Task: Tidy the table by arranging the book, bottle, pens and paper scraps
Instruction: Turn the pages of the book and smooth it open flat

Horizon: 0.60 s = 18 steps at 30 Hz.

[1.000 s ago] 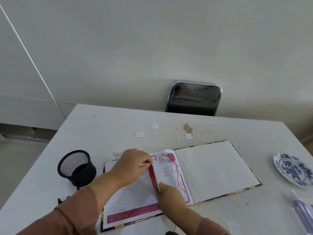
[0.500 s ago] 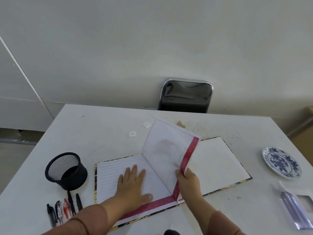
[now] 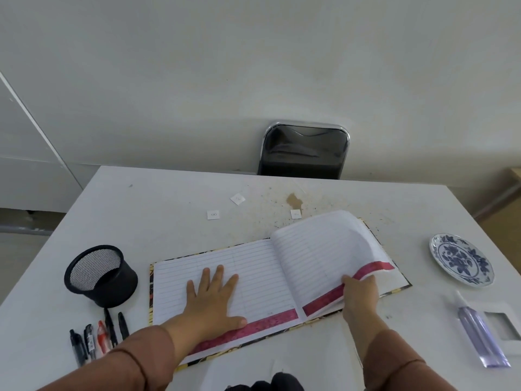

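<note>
An open lined book (image 3: 262, 266) with pink bottom bands lies in the middle of the white table (image 3: 158, 210). My left hand (image 3: 211, 297) rests flat on its left page, fingers spread. My right hand (image 3: 359, 294) pinches the bottom edge of a curled page (image 3: 324, 244) bent over the right side. Several pens (image 3: 97, 338) lie side by side at the front left. A clear purple bottle (image 3: 480, 337) lies at the front right. Three small paper scraps lie behind the book: one (image 3: 213, 215), another (image 3: 237, 198), a third (image 3: 295, 213).
A black mesh pen cup (image 3: 98, 273) stands left of the book. A blue-and-white plate (image 3: 461, 258) sits at the right edge, with a white frame-like piece (image 3: 504, 325) under the bottle. A black chair (image 3: 304, 150) stands behind the table. A brown stain (image 3: 294, 200) marks the tabletop.
My right hand has carried the page from upright over to the right side of the book. My left hand stays flat on the left page.
</note>
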{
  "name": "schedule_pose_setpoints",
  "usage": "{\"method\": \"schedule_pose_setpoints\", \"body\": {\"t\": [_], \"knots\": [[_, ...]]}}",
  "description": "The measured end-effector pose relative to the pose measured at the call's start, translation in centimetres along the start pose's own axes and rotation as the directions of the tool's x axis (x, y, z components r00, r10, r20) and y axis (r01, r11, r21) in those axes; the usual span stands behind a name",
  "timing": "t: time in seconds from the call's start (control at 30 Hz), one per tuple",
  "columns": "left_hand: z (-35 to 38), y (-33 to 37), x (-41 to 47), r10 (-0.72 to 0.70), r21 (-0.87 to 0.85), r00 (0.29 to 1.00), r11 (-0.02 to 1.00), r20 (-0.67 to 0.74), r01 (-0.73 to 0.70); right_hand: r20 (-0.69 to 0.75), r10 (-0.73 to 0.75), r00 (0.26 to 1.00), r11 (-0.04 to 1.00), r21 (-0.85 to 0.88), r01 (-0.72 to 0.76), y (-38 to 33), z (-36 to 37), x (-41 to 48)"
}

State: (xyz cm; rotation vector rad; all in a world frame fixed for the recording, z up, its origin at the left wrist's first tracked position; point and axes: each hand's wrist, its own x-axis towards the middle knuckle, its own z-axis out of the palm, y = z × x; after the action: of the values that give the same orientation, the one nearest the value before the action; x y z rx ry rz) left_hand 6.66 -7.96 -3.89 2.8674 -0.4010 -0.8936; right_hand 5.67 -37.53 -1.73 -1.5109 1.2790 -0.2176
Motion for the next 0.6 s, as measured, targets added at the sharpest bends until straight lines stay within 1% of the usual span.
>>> {"method": "schedule_pose_setpoints", "body": {"t": [0.17, 0.2, 0.27, 0.33, 0.4, 0.43, 0.47, 0.5, 0.53, 0.57, 0.6], "knots": [[0.2, -0.2, 0.1, 0.004, 0.007, 1.000, 1.000, -0.007, -0.004, -0.046, 0.122, 0.991, 0.989, 0.094, -0.117, -0.5, -1.4, 1.9], [0.2, -0.2, 0.0, 0.006, 0.009, 1.000, 1.000, -0.009, -0.006, -0.053, 0.111, 0.992, 0.987, 0.121, -0.104, -0.5, -1.8, 2.1], [0.2, -0.2, 0.0, 0.010, 0.009, 1.000, 1.000, -0.009, -0.010, -0.087, 0.001, 0.996, 0.992, 0.125, 0.010, -0.5, -2.5, 2.2], [0.3, -0.2, -0.3, 0.016, 0.011, 1.000, 1.000, -0.004, -0.016, -0.132, -0.057, 0.990, 0.996, 0.056, 0.065, -0.8, -2.9, 2.2], [0.4, -0.2, -0.7, 0.031, 0.020, 0.999, 0.999, 0.007, -0.032, -0.151, -0.120, 0.981, 0.991, -0.084, 0.108, -1.5, -2.8, 2.1], [0.5, -0.1, -0.9, 0.041, 0.026, 0.999, 0.999, 0.016, -0.042, -0.161, -0.175, 0.971, 0.976, -0.161, 0.149, -1.9, -2.5, 1.9], [0.6, -0.1, -1.1, 0.052, 0.034, 0.998, 0.998, 0.027, -0.053, -0.146, -0.270, 0.952, 0.935, -0.274, 0.223, -2.1, -2.1, 1.6], [0.8, -0.1, -1.3, 0.066, 0.046, 0.997, 0.997, 0.038, -0.068, -0.083, -0.399, 0.913, 0.847, -0.415, 0.333, -2.1, -1.5, 1.0], [0.9, 0.0, -1.5, 0.081, 0.061, 0.995, 0.995, 0.049, -0.084, 0.039, -0.517, 0.855, 0.707, -0.543, 0.453, -1.9, -0.8, 0.3], [1.1, 0.0, -1.7, 0.099, 0.078, 0.993, 0.992, 0.060, -0.104, 0.198, -0.588, 0.785, 0.544, -0.621, 0.564, -1.6, 0.0, -0.4], [1.2, 0.0, -1.8, 0.117, 0.098, 0.991, 0.987, 0.071, -0.124, 0.369, -0.598, 0.712, 0.384, -0.648, 0.658, -1.1, 0.8, -1.1]]}}
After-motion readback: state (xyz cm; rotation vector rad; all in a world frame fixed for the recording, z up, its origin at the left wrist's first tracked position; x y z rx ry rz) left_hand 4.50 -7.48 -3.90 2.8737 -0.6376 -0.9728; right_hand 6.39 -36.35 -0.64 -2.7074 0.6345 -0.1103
